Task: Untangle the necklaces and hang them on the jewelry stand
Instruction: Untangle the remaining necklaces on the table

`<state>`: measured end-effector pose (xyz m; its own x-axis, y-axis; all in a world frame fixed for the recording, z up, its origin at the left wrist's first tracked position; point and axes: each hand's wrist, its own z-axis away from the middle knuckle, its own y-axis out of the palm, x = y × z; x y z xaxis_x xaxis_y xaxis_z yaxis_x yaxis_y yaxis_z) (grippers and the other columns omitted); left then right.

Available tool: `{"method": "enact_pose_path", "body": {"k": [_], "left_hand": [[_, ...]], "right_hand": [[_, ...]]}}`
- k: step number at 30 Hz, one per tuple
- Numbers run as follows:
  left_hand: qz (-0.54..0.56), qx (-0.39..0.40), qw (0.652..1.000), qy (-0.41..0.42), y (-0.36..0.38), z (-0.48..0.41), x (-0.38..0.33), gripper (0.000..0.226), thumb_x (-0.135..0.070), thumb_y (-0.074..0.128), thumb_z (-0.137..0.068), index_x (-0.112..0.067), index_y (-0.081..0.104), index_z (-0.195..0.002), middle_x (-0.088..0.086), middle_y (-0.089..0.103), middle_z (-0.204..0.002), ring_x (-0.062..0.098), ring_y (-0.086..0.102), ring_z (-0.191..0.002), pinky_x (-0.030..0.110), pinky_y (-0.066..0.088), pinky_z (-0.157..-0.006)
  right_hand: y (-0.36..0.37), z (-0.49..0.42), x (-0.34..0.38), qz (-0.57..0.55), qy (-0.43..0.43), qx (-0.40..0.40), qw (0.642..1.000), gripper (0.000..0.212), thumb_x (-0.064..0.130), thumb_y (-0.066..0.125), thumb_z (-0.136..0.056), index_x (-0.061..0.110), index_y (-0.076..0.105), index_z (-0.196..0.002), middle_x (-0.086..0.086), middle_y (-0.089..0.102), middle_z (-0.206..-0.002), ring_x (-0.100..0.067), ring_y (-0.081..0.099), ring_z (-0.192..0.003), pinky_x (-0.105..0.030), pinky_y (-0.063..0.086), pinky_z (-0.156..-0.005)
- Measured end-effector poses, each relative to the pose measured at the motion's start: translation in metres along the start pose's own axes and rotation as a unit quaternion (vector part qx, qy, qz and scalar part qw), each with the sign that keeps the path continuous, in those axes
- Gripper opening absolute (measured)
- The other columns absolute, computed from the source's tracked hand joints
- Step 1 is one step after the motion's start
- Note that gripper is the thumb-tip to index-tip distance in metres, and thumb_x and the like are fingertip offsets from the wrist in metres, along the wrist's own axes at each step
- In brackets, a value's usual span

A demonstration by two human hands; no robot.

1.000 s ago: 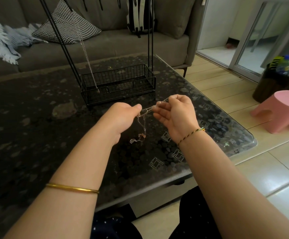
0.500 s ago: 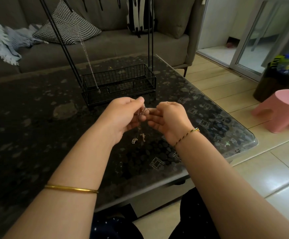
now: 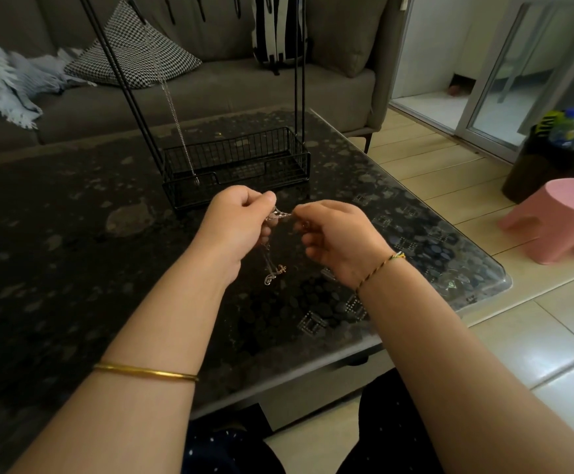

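Here, at the near edge of a dark glass-topped table (image 3: 56, 268), a person works at a knot of thin necklaces (image 3: 272, 271) held in the air between both hands, over the table's near right part. The left hand (image 3: 241, 220) pinches the chains between thumb and forefinger, its other fingers curled. The right hand (image 3: 337, 241) pinches the same chains just beside it, so that a short stretch runs taut from one hand to the other. The rest of the tangle dangles below the left hand, small pendants at its lowest point; whether they touch the glass cannot be told.

Behind the hands, toward the table's far edge, stands a black wire jewelry stand (image 3: 237, 155), its basket base on the glass and its uprights rising out of view. One silver chain (image 3: 172, 107) hangs from it on the left side, its end down by the basket's front left corner.

A gold bangle (image 3: 145, 372) circles the left forearm and a braided cord bracelet (image 3: 379, 266) the right wrist. A grey sofa (image 3: 244, 90) beyond the table carries a houndstooth cushion (image 3: 131, 53) and a pale blue blanket (image 3: 8, 83). A pink stool (image 3: 559, 217) sits on the floor to the right.
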<state>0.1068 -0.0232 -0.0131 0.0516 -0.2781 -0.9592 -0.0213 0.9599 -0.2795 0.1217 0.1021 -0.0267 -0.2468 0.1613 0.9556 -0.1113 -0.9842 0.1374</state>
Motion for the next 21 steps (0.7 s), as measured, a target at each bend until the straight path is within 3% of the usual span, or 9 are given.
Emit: {"method": "enact_pose_path", "body": {"k": [4,13,21], "left_hand": [[-0.010,0.005,1.000,-0.001,0.0018,-0.0007,0.0008,0.015,-0.021,0.056,-0.097,-0.016,0.060,-0.084,-0.003,0.059,-0.074,0.009,0.055,-0.068,0.026,0.050,-0.070],[-0.029,0.060,0.998,-0.010,0.0029,-0.0007,0.0014,0.019,-0.026,0.057,-0.096,-0.017,0.061,-0.079,-0.004,0.057,-0.068,0.011,0.054,-0.067,0.033,0.052,-0.078],[0.020,0.118,0.990,-0.078,0.0079,0.0028,-0.0053,0.026,-0.025,0.052,-0.099,-0.019,0.057,-0.074,-0.010,0.049,-0.048,0.008,0.046,-0.058,0.026,0.047,-0.066]], "right_hand": [[-0.0010,-0.0022,-0.0016,0.014,-0.049,-0.047,0.998,0.015,0.017,0.054,-0.095,0.016,0.058,-0.080,0.002,0.055,-0.071,-0.010,0.049,-0.066,-0.022,0.041,-0.056],[-0.0001,-0.0031,0.0020,-0.119,-0.057,-0.108,0.985,0.014,0.016,0.047,-0.098,0.013,0.055,-0.087,-0.001,0.054,-0.075,-0.013,0.057,-0.074,-0.030,0.053,-0.073],[0.0010,-0.0044,0.0025,-0.229,-0.016,-0.116,0.966,0.015,0.014,0.047,-0.099,0.011,0.052,-0.086,-0.003,0.057,-0.076,-0.014,0.059,-0.072,-0.031,0.055,-0.072]]}}
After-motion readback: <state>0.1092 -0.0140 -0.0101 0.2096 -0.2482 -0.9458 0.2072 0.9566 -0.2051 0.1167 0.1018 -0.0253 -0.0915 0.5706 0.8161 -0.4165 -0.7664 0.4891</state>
